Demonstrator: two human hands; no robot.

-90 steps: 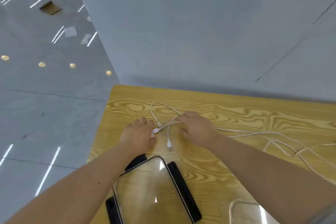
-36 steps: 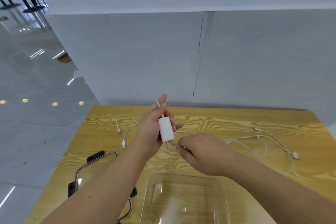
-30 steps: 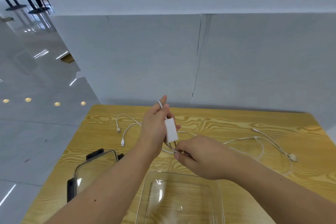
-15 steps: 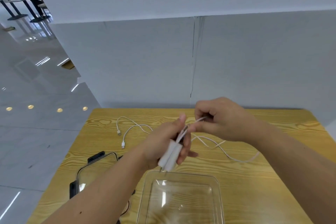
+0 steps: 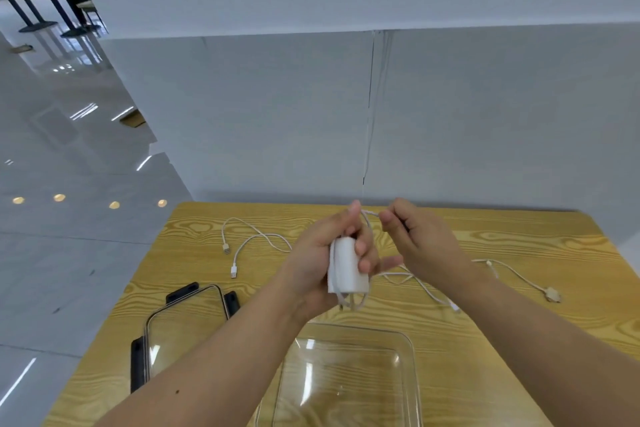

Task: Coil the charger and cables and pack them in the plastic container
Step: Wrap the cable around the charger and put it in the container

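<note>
On the table (image 5: 519, 326) there is one clear lid (image 5: 187, 326) with black clips at the far left. Beyond it lies one short cable (image 5: 234, 270), loose, with both its plugs showing. The left hand (image 5: 318, 267) is raised above the table and clenched round the one white charger (image 5: 348, 267), held upright with its prongs down. Its cord (image 5: 349, 300) is looped lengthwise round the body, under the fingers. Below that hand sits the one clear container (image 5: 346, 374), near the front edge, with nothing in it. The right hand (image 5: 422, 246) is just beside the left fingertips and pinches the cord where it passes over the charger's top. To its right, loose white strands lie on the wood and end in a connector (image 5: 551, 295); I cannot tell whether they are one cable or two. Half a second ago the charger was tilted low over the container and the right hand was pulling the cord up and away. The charger now stands higher, and the two hands have closed together.
</note>
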